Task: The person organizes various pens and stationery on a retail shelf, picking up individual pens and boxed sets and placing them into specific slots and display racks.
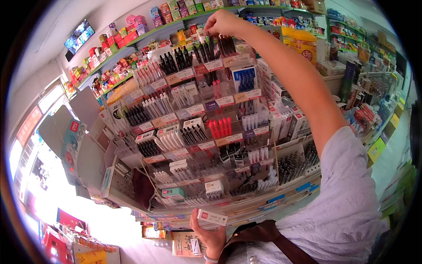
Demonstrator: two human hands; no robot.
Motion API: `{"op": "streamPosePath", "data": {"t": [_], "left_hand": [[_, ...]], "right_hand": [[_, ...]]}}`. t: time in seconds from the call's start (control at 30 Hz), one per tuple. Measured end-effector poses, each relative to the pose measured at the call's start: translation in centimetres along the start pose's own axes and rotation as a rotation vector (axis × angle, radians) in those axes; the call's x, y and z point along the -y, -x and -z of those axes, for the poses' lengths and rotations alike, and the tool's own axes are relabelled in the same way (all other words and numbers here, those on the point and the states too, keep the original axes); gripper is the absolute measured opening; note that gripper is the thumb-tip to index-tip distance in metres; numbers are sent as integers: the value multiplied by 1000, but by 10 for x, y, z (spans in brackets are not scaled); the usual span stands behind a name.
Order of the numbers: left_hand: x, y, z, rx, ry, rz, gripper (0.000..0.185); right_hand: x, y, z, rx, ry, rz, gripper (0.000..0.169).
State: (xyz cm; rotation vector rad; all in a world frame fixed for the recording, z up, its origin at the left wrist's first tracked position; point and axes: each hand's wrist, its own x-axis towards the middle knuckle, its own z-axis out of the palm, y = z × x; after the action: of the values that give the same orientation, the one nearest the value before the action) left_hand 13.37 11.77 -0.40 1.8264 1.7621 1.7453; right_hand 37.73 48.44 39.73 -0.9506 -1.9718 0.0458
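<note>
My left hand (214, 239) is low in front of my body, its fingers around a small white Deli box (212, 217) with a red logo patch. High up, my right arm reaches across to the top tier of a clear pen display rack (211, 107). There my right hand (224, 23) has its fingers bent down at the tops of some dark pens (205, 51). Whether a pen is between those fingers is too small to tell. Just beside it stand more black pens (226, 45) in a compartment.
The rack's tiers hold red pens (221, 127), a blue pen box (244, 79) and several price labels. White boxes (290, 123) stand at its right side. Behind, green-edged shelves (184, 19) carry packaged goods. At left, a grey panel (62, 138) juts out by a bright doorway.
</note>
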Motion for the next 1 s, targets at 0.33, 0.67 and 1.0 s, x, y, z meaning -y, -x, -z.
{"op": "streamPosePath", "data": {"t": [0.33,0.67,1.0], "left_hand": [[9,1,-8,13,34,-22,86],[10,9,4,0,12,26,87],[3,-5,6,-55,50,5,87]], "right_hand": [[0,9,-9,115,201,-38,19],[3,-16,-13,490,543,5,56],[-66,-52,27,626,367,-105,29]]}}
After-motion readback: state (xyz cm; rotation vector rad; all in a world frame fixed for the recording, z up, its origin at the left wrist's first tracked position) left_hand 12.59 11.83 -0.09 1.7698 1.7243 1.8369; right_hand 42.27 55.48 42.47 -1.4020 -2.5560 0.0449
